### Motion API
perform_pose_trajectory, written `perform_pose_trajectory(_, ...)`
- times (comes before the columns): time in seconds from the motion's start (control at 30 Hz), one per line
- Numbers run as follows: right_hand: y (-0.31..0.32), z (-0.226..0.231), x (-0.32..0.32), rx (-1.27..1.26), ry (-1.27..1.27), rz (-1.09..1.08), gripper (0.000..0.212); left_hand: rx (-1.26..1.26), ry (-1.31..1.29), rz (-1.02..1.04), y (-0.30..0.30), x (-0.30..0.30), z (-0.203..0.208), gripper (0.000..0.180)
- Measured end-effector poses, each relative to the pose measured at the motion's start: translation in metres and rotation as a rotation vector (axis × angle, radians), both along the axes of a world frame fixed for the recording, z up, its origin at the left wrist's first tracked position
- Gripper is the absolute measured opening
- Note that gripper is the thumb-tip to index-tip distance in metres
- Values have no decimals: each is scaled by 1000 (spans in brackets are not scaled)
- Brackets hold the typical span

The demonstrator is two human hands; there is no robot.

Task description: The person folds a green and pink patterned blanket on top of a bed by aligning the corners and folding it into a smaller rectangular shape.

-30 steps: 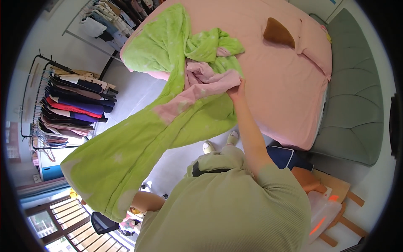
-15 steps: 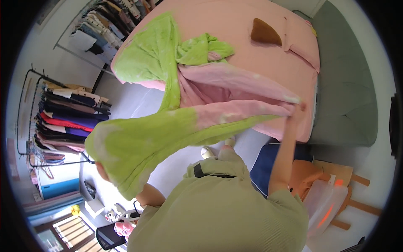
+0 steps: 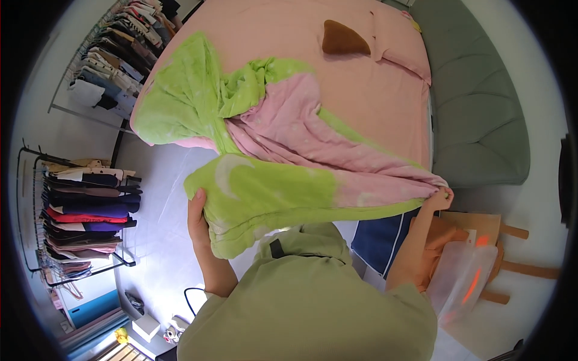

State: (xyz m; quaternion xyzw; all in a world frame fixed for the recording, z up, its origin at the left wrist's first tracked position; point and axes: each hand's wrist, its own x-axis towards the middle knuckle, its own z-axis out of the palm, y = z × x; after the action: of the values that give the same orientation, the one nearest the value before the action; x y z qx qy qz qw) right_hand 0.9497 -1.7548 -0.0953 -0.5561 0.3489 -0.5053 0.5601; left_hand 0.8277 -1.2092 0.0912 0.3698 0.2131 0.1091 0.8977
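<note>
A plush blanket, green on one side and pink on the other (image 3: 259, 174), is stretched between my two hands in front of my body. My left hand (image 3: 197, 210) grips its green end near a pale moon shape, with the thumb on top and the other fingers hidden behind the cloth. At the opposite corner, my right hand (image 3: 441, 197) is closed around the gathered edge. The rest of the blanket trails over the bed (image 3: 373, 114), bunched with green and pink folds showing toward its far left side.
A brown cushion (image 3: 344, 39) and a pink pillow (image 3: 402, 45) lie on the bed by the grey-green headboard (image 3: 475, 102). Clothes racks (image 3: 90, 204) stand at the left. A dark blue bag or box (image 3: 382, 240) and a clear plastic container (image 3: 460, 283) sit at my right.
My right hand has come nearer and further right, pulling the pink edge along. My left hand has moved right and away from my body; its thumb now shows. The view has shifted a little.
</note>
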Motion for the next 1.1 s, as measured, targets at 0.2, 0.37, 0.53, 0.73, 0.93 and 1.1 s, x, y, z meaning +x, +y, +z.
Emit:
perform_pose_trajectory(0.2,29,-29,96,-30,164,60,11,-138,-11,73,-7,54,10,45)
perform_pose_trajectory(0.37,33,-39,191,-449,335,-68,13,-138,-61,150,-18,126,12,40)
perform_pose_trajectory(0.53,24,-112,292,-266,503,543,26,-4,138,261,-45,199,-1,35)
perform_pose_trajectory(0.73,176,-258,369,49,875,1339,34,-169,285,306,-73,251,-29,39)
perform_pose_trajectory(0.93,287,-309,395,86,1023,1320,60,-140,357,346,-76,284,-40,46)
perform_pose_trajectory(1.1,321,-305,403,238,893,1495,64,-87,262,307,-79,307,-41,53)
